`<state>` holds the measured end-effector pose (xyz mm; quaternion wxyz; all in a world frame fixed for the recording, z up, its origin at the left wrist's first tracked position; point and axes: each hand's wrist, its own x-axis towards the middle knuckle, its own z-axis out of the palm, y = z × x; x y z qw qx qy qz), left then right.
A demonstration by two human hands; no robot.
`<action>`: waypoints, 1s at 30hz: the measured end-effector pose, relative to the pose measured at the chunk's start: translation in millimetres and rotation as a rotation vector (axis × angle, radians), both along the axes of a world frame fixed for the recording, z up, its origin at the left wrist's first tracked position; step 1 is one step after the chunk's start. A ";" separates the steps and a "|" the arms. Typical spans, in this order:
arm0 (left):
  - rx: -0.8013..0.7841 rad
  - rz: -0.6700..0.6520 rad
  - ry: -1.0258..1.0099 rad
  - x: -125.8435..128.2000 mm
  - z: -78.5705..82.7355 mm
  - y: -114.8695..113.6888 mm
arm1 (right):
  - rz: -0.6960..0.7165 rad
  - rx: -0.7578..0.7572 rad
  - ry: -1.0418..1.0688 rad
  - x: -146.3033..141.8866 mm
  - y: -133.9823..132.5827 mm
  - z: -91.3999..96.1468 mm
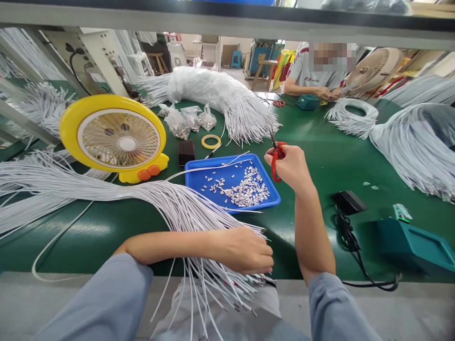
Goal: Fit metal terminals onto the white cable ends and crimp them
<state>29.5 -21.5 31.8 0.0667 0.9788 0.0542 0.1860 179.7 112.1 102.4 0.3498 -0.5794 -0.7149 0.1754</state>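
My right hand (292, 166) is closed around a pair of red-handled scissors (275, 163), raised over the right edge of the blue tray with the blades pointing away from me. Across a thick bundle of white cables (177, 203) lies my left forearm. My left hand (245, 250) has its fingers curled down over the cables near their cut ends; its fingertips are hidden. Several cable ends hang over the table's front edge. Small silvery metal pieces (249, 189) lie heaped in the blue tray (195, 177), and a few loose cables cross its rim.
A yellow fan (113, 102) stands at the left. Behind the tray are a phone (186, 153), yellow tape (211, 141), bags of metal parts (177, 124) and a plastic-wrapped cable bundle (209, 87). A black adapter (349, 202) and green box (415, 241) sit right. A co-worker (316, 76) sits opposite.
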 end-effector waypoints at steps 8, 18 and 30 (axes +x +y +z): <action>-0.115 0.963 0.275 -75.0 2.3 115.1 | 0.028 0.060 0.106 -1.6 -8.1 4.7; -0.317 1.246 0.586 -145.7 -35.7 175.6 | 0.037 0.079 0.169 2.4 -18.5 13.1; -0.439 1.123 0.341 -145.3 -31.8 176.0 | 0.026 0.071 0.141 4.8 -17.6 13.7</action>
